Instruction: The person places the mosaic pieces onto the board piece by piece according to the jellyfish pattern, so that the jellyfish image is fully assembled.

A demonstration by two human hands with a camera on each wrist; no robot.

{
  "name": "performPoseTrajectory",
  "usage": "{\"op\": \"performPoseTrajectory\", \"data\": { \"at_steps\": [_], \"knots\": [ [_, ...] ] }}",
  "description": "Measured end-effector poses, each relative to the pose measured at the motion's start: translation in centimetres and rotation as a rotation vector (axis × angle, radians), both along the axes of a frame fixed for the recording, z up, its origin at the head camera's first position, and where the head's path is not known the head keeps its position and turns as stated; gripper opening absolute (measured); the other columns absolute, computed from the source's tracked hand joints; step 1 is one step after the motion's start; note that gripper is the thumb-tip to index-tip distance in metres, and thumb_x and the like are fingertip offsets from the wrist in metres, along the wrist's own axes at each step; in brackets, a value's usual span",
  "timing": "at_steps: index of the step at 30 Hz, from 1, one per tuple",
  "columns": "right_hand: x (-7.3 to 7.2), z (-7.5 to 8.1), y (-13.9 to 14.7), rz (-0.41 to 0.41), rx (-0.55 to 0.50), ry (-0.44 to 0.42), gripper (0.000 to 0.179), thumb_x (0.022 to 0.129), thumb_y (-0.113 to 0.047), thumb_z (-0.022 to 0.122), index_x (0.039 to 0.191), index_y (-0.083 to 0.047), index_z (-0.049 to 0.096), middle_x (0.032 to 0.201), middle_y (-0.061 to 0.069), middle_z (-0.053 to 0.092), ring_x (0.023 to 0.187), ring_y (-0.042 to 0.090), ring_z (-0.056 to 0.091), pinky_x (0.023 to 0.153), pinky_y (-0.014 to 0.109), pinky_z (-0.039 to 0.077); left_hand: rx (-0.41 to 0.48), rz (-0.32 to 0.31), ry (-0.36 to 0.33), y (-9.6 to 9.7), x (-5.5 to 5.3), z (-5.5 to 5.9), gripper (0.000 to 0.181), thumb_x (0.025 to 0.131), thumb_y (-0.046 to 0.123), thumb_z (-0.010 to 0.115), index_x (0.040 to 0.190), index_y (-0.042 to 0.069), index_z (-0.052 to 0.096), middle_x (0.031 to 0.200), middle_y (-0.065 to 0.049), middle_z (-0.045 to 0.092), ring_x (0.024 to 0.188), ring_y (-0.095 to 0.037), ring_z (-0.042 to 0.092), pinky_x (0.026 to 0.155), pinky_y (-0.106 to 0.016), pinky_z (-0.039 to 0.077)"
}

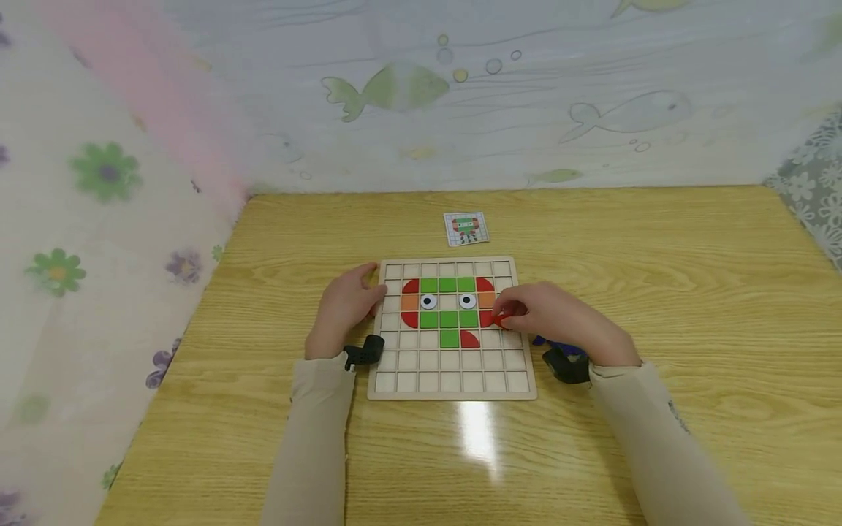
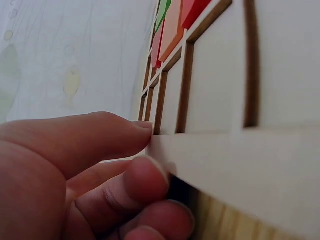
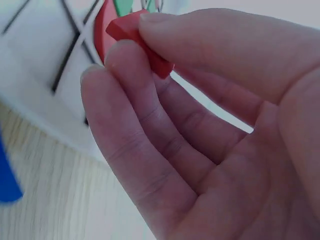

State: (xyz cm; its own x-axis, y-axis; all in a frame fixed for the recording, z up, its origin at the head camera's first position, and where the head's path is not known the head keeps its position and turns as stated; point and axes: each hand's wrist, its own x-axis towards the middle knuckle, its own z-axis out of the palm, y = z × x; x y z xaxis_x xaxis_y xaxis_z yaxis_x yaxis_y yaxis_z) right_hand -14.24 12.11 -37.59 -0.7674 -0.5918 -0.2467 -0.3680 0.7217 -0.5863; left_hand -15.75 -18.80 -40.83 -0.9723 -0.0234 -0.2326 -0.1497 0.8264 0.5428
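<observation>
Red tile (image 1: 502, 321), pinched between the thumb and fingertips of the right hand (image 1: 559, 315) and placed over the right part of a wooden grid board (image 1: 454, 397); whether the grid is touched by it cannot be told. The board's left edge is gripped by the left hand (image 1: 342, 305), its thumb laid on the rim and its fingers curled at the side. On the grid, two white eye discs (image 1: 429, 301) are flanked by orange squares (image 1: 409, 301); green squares (image 1: 447, 284) are set in rows on the far and near sides of the eyes, each row being ended by red quarter-circles (image 1: 411, 286). Nearer still, one green square is adjoined by a red quarter-circle. A printed pattern card (image 1: 466, 229) is seen beyond the far edge. To the right, blue pieces (image 1: 571, 349) are partly hidden by the right wrist.
</observation>
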Motion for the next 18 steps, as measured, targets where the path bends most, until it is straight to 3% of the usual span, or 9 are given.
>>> {"op": "performPoseTrajectory", "data": {
  "at_steps": [10,18],
  "knots": [
    [-1.0,0.1,-2.0,0.006,-0.013,-0.022,0.007,0.084,-0.023,0.062,0.091,-0.024,0.066,0.087,-0.009,0.059,0.079,0.014,0.050,0.073,0.030,0.041,-0.001,0.016,0.011,0.2,0.0,0.1,0.055,0.085,0.030,0.050,0.137,0.015,0.038,0.050,0.000,0.054,0.051,-0.017,0.050,0.069,-0.031,0.038],
    [-1.4,-0.4,-3.3,0.006,-0.033,-0.010,0.017,0.087,-0.017,0.055,0.100,-0.020,0.065,0.097,-0.004,0.060,0.083,0.015,0.050,0.076,0.031,0.041,0.008,0.006,0.007,0.2,0.0,0.1,0.054,0.086,0.030,0.050,0.137,0.015,0.037,0.051,0.000,0.055,0.047,-0.016,0.048,0.060,-0.029,0.037]
  ]
}}
